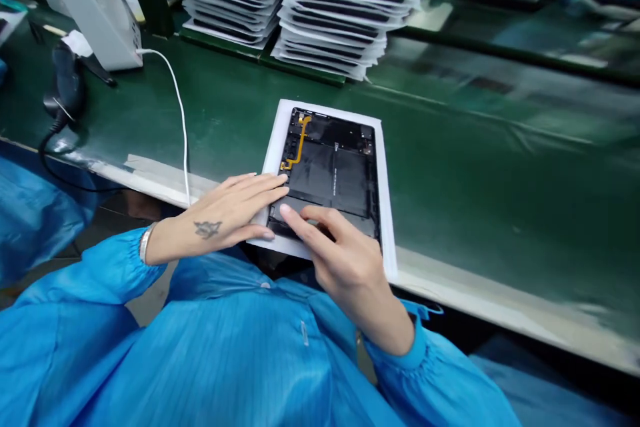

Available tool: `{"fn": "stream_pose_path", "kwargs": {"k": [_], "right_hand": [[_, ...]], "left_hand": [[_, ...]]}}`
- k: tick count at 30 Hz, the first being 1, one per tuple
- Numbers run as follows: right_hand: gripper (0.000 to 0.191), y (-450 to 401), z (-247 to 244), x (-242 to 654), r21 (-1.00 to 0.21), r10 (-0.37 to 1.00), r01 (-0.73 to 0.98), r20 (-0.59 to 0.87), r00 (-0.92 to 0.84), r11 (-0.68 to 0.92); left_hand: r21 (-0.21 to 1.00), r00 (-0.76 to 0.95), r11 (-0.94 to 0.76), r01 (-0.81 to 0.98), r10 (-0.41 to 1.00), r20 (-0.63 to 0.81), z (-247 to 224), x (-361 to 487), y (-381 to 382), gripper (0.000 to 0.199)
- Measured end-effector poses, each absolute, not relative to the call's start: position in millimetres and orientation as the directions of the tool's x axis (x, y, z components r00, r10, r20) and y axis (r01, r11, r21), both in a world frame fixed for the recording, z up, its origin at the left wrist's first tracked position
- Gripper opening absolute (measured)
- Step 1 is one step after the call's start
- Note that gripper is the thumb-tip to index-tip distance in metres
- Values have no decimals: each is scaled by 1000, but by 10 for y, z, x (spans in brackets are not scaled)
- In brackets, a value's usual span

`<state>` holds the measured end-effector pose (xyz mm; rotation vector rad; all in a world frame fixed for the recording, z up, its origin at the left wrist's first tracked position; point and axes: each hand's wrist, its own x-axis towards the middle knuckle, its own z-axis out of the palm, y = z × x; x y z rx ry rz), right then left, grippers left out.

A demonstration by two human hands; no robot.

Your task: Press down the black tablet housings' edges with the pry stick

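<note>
Black tablet housing (327, 170) under left hand (220, 210) and right hand (340, 257) — both open, resting

Green workbench (465, 227) with tablet stacks (340, 13), lone tablet (330, 167)

You're getting bright, flat light; glare streaking across mat (500, 100), shadow pooling under right hand (345, 260), far right blurring.

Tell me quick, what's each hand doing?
Left hand: open, lying flat on the open tablet.
Right hand: fingers curved on the tablet, cannot tell if it's gripping.
</note>
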<state>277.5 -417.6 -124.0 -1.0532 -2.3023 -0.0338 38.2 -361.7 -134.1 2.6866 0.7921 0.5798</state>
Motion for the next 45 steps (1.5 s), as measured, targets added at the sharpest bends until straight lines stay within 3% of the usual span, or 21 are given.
{"fn": "stream_pose_path", "kwargs": {"k": [7,14,20,26,45], "right_hand": [[24,-4120,-1281,2695,-207,685,699,508,-522,685],[22,-4114,-1244,2681,-205,709,709,443,-548,675],[24,-4090,-1185,2687,18,598,672,438,-671,741],[20,-3999,-990,2647,244,481,566,330,-812,788],[23,-4067,-913,2623,291,522,575,243,-817,764]], "left_hand": [[286,760,-815,503,575,302,-1414,402,-3653,59],[228,757,-823,520,568,324,-1404,429,-3671,56],[162,759,-834,527,548,352,-1413,447,-3682,54],[168,767,-840,517,541,345,-1389,441,-3675,54],[153,766,-838,525,543,344,-1393,448,-3676,56]]}}
